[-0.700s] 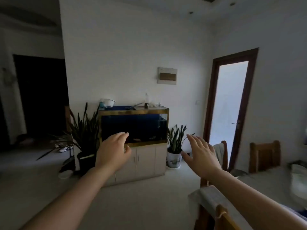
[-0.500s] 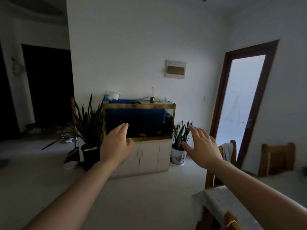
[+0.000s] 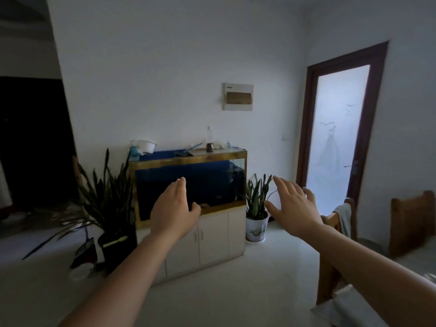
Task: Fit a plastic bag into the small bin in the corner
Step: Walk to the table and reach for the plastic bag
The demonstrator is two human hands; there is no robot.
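Observation:
Both my arms reach forward into a dim room. My left hand [image 3: 173, 212] is held out flat, palm down, fingers together and holding nothing. My right hand [image 3: 292, 208] is also stretched out, fingers spread and empty. No plastic bag shows anywhere in view. A dark rounded shape [image 3: 370, 244] sits low in the corner behind the chair at the right; I cannot tell whether it is the small bin.
A fish tank [image 3: 188, 182] on a white cabinet [image 3: 212, 241] stands against the far wall, with potted plants at its left [image 3: 106, 208] and right [image 3: 258, 208]. Wooden chairs [image 3: 335, 232] and a table corner [image 3: 354, 310] fill the right. A frosted glass door [image 3: 339, 140] is beyond.
The view has swung a little to the left and closer to the fish tank. Both hands stay raised and empty, at nearly the same spacing.

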